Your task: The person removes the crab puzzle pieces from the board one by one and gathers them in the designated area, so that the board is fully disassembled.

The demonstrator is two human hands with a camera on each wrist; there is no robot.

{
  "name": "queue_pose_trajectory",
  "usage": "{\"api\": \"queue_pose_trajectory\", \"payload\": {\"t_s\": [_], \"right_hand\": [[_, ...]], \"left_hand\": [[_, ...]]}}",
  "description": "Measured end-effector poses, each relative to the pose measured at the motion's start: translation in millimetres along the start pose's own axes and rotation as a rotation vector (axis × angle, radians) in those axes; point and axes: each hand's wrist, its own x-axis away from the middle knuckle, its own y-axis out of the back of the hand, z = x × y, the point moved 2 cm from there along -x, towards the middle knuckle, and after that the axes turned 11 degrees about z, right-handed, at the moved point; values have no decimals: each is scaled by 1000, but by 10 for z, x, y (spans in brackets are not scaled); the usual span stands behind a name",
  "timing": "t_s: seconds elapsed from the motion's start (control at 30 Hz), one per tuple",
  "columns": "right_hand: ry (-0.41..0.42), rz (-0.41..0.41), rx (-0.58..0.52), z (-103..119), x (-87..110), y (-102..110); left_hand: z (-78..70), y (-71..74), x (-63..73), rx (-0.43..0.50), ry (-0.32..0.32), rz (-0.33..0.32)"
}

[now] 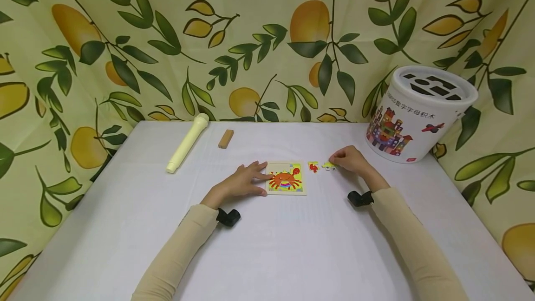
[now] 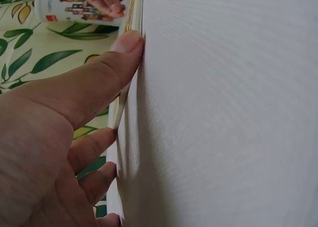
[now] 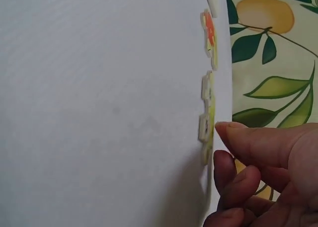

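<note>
A square wooden jigsaw board (image 1: 286,190) with a red crab picture lies on the table. My left hand (image 1: 242,181) rests at the board's left side, fingers spread, with the thumb at its near corner. In the left wrist view the thumb (image 2: 104,78) touches the board's edge. To the right of the board lies a red and yellow puzzle piece (image 1: 313,166). Beside it is a yellow and white puzzle piece (image 1: 329,166), with my right hand (image 1: 352,160) at its right end. Its fingers are loosely bent by the piece in the right wrist view; contact is unclear.
A cream-coloured stick (image 1: 188,143) with a rounded end lies at the back left. Near it is a small wooden block (image 1: 226,139). At the back right stands a white tub (image 1: 418,120) with a slotted lid. A patterned curtain (image 1: 251,59) hangs behind the white table.
</note>
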Motion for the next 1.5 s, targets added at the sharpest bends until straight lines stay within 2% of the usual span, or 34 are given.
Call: {"api": "queue_pose_trajectory", "payload": {"t_s": [0.1,0.23,0.4,0.57,0.8,1.13,1.4,1.5], "right_hand": [[36,5,-21,85,-33,8],[130,37,-40,280,-92,-60],[199,113,-6,568,-103,-288],[249,149,51,757,-82,-507],[239,156,126,798,-98,-670],[261,139,168,834,-100,-677],[349,89,199,822,-87,-680],[350,77,210,820,-76,-684]], "left_hand": [[1,13,8,-4,6,-1],[5,17,6,8,1,-5],[9,5,-6,16,1,-2],[3,-13,-6,9,-15,3],[4,-42,2,-2,-28,6],[7,-23,9,-8,-22,-15],[-1,-18,14,-10,-26,-15],[-11,-8,19,-6,-27,-16]]}}
